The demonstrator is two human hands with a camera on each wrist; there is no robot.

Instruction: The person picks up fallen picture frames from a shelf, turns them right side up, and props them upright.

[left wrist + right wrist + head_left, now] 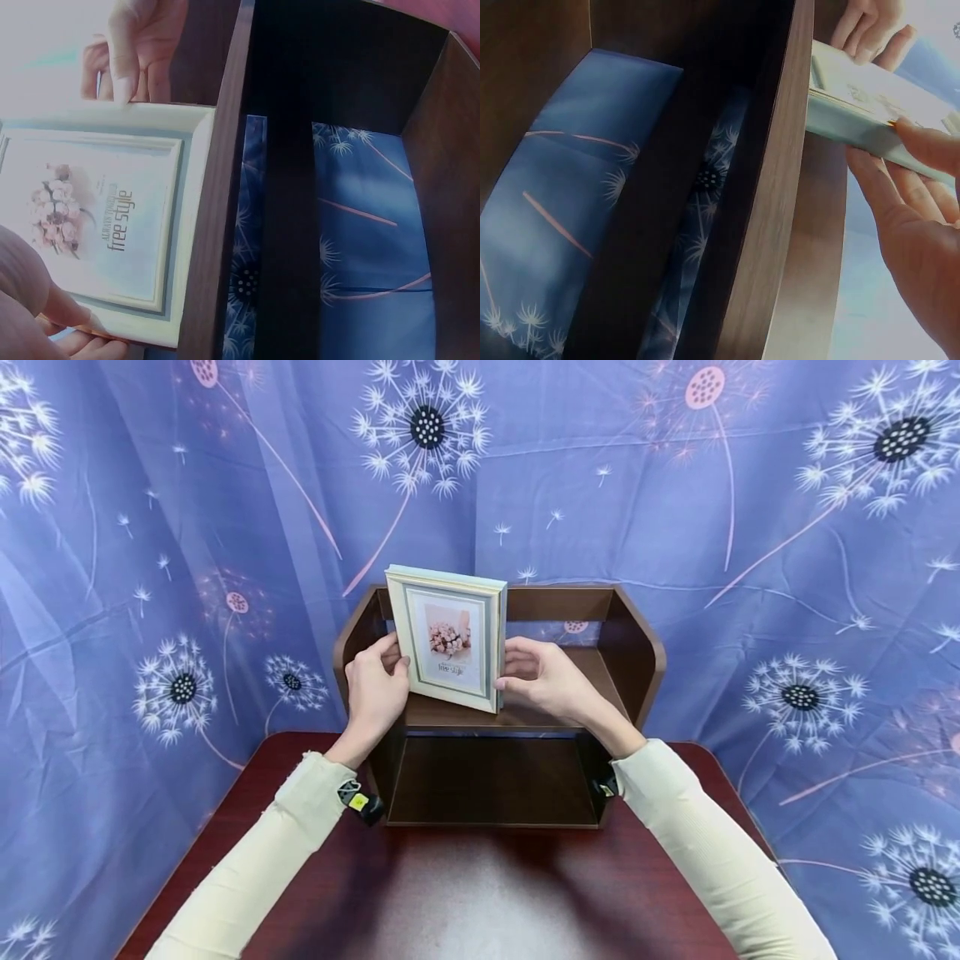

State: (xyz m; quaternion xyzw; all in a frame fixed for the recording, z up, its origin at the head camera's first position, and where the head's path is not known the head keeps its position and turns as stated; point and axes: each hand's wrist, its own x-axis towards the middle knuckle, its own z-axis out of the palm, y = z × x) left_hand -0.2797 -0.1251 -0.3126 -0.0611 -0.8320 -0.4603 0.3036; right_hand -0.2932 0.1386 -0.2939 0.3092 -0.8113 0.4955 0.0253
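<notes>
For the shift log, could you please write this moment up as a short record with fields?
Setting: dark red table, blue dandelion-print cloth behind
Furniture: brown wooden shelf unit on the table, open at the front
Held item: picture frame, upright on the upper shelf, flower print facing the camera
Left hand: grips the frame's left edge
Right hand: fingers against the frame's right edge
Lower shelf: nothing visible in it
Sleeves: cream, long
</notes>
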